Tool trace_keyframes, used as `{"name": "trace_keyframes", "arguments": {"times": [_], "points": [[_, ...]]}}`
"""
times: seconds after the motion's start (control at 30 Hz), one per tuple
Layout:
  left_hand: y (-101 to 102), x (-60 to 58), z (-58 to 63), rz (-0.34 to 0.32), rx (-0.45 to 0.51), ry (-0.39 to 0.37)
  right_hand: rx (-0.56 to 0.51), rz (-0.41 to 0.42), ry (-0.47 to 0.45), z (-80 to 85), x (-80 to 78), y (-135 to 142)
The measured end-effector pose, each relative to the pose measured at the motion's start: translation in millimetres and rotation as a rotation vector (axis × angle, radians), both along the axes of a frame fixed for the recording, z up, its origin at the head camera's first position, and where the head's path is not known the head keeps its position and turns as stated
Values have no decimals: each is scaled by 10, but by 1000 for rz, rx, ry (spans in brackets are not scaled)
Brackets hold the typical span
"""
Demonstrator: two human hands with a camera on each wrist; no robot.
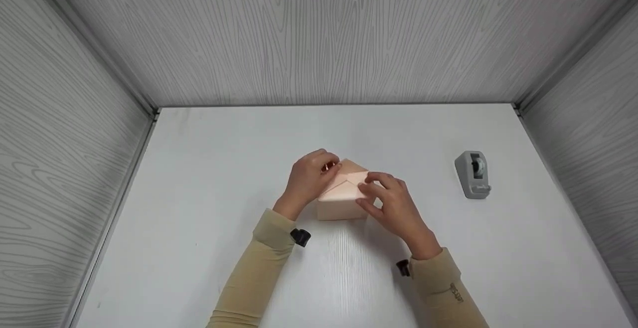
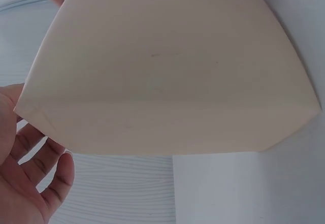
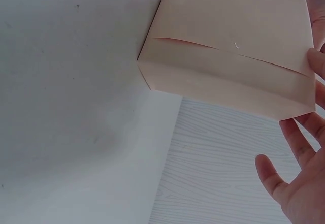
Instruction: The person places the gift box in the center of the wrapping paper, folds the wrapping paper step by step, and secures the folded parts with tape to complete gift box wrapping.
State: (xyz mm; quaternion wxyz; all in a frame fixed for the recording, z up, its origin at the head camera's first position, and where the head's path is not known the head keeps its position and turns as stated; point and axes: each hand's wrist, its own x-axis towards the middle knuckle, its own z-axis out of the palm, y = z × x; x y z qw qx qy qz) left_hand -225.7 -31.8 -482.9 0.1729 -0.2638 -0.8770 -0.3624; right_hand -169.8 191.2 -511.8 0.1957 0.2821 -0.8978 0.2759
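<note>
A pale peach box of folded paper or card [image 1: 344, 209] stands on the white table between both hands, with creased flaps across its top. My left hand [image 1: 311, 176] is at its far left edge, thumb and forefinger tips nearly together and pinching the edge of a flap. At the box's right side, my right hand [image 1: 396, 206] touches the top and corner with loosely spread fingers. A smooth side of the box [image 2: 167, 66] fills much of the left wrist view. In the right wrist view, a narrow slit runs across the box [image 3: 228, 26], beside right-hand fingertips [image 3: 294, 135].
A grey tape dispenser [image 1: 472, 176] stands to the right on the white table [image 1: 224, 158]. Wood-grain panels [image 1: 319, 39] enclose the table at the back and on both sides. Small black devices [image 1: 300, 237] are strapped at both wrists.
</note>
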Motion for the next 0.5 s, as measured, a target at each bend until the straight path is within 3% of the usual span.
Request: {"name": "trace_keyframes", "arguments": {"times": [0.5], "points": [[17,5,-1,-37,-52,32,14,-15,-7,5,8,-7]]}}
